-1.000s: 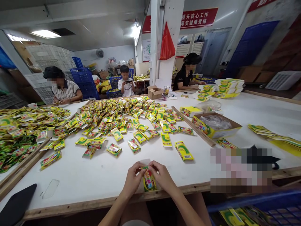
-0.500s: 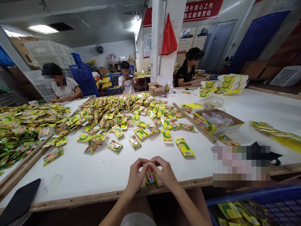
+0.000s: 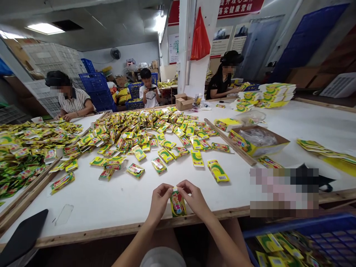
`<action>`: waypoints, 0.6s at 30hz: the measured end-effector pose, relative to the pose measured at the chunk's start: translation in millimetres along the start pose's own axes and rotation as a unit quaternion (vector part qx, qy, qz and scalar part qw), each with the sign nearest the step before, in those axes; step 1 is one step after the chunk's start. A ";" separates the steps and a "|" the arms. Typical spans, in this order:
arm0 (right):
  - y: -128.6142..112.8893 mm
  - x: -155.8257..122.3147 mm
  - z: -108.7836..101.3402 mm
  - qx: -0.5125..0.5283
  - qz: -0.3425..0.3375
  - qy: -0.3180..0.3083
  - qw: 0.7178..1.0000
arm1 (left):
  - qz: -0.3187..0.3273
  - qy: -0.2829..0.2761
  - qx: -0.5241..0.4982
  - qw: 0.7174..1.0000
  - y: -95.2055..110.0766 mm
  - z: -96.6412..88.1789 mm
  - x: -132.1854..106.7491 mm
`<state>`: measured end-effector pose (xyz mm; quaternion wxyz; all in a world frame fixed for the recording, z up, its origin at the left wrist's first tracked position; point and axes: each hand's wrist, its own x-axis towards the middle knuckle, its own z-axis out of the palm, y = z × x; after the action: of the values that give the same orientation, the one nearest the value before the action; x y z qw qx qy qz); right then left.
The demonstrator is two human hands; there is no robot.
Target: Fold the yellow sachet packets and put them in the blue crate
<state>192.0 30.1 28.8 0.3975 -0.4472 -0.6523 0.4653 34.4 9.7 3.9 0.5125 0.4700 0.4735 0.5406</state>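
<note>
A small yellow-and-green printed candy box (image 3: 178, 204) with colourful letters stands near the table's front edge, its lower end by the wooden strip. My left hand (image 3: 160, 198) pinches the upper left of its top end between thumb and fingers. From the other side, my right hand (image 3: 193, 196) pinches the upper right corner. A pale flap shows between the fingertips. Beyond my hands lie several similar boxes, the closest being a printed one (image 3: 159, 165) and a larger yellow one (image 3: 218, 171) to the right.
A large heap of small boxes (image 3: 133, 126) covers the table's middle, with another pile (image 3: 25, 148) at left. Wooden strips (image 3: 230, 142) divide the white tabletop. An open carton (image 3: 261, 142) holds clear plastic. A blue crate (image 3: 333, 237) sits low right; a black phone-like slab (image 3: 23, 237) lies left. Three people sit beyond.
My fingertips have spread slightly apart along the top of the candy box, and more of its printed front shows. The view has tilted down a little.
</note>
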 end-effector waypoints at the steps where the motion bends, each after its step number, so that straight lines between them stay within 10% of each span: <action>1: 0.3 1.2 0.5 -0.005 -0.001 0.001 1.000 | 0.012 0.002 0.010 1.000 0.9 0.4 0.4; 18: 5.5 -10.9 -1.6 0.017 -0.011 -0.018 1.000 | 0.089 -0.092 0.176 0.976 9.2 -17.0 -7.8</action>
<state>197.7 21.0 22.7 0.3980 -0.4249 -0.6564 0.4798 16.8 1.2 11.1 0.4128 0.6412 0.4683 0.4463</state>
